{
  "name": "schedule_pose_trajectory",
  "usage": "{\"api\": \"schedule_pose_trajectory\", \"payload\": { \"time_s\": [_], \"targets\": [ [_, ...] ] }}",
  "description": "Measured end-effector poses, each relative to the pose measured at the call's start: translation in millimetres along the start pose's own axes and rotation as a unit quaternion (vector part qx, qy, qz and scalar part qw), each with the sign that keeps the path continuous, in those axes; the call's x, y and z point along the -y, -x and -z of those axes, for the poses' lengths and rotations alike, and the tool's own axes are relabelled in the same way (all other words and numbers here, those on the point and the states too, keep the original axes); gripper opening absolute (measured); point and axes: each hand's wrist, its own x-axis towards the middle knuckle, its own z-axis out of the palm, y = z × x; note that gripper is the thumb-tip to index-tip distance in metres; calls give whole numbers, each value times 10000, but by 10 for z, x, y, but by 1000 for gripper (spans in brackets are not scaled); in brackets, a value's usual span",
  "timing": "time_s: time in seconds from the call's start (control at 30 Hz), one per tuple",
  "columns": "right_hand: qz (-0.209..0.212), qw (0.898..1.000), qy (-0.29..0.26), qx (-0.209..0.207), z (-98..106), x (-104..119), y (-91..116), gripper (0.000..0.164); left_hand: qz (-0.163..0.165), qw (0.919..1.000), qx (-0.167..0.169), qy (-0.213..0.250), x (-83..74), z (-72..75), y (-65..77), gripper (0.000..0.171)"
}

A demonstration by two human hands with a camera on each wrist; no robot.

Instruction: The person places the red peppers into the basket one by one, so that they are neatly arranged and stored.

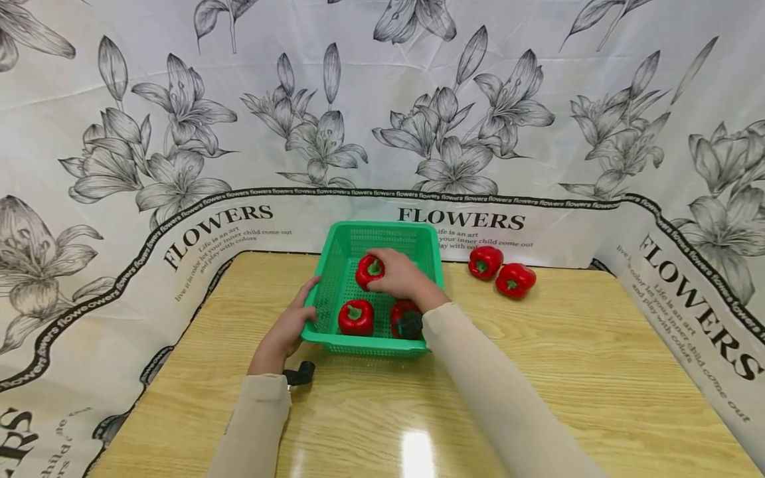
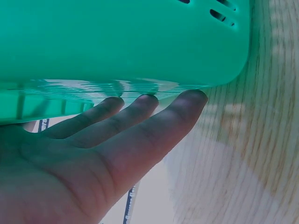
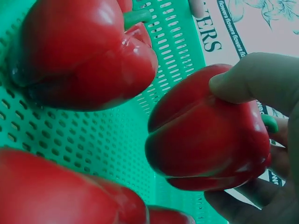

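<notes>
A green plastic basket [image 1: 373,344] with slotted walls stands on the table. My right hand [image 1: 399,273] is over its inside and grips a red bell pepper [image 3: 208,135], thumb on one side and fingers on the other. Two more bell peppers are in the basket: one at the front left [image 1: 356,317], and another at the front right [image 1: 402,312], partly covered by the wrist camera. At the basket's left side, my left hand [image 1: 291,326] holds the rim with the thumb over it. Its fingers [image 2: 135,126] lie along the outer wall in the left wrist view.
Two red bell peppers, one farther back [image 1: 485,262] and one nearer [image 1: 515,280], rest on the wooden table [image 1: 358,411] right of the basket. A flower-printed cloth [image 1: 382,153] hangs behind the table and along its sides.
</notes>
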Motion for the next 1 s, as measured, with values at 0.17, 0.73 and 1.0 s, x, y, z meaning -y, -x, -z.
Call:
{"api": "schedule_pose_trajectory", "payload": {
  "time_s": [0.17,0.73,1.0],
  "targets": [
    [-39,9998,-44,183,-40,9,-57,73,-24,10000,27,20,-8,3,4,93],
    [-52,9990,92,441,-134,-41,-164,73,-90,9999,30,-91,-21,1,-20,94],
    [-97,9979,185,610,-172,-44,-153,73,-197,9996,17,-179,-6,3,-5,94]
  ]
}}
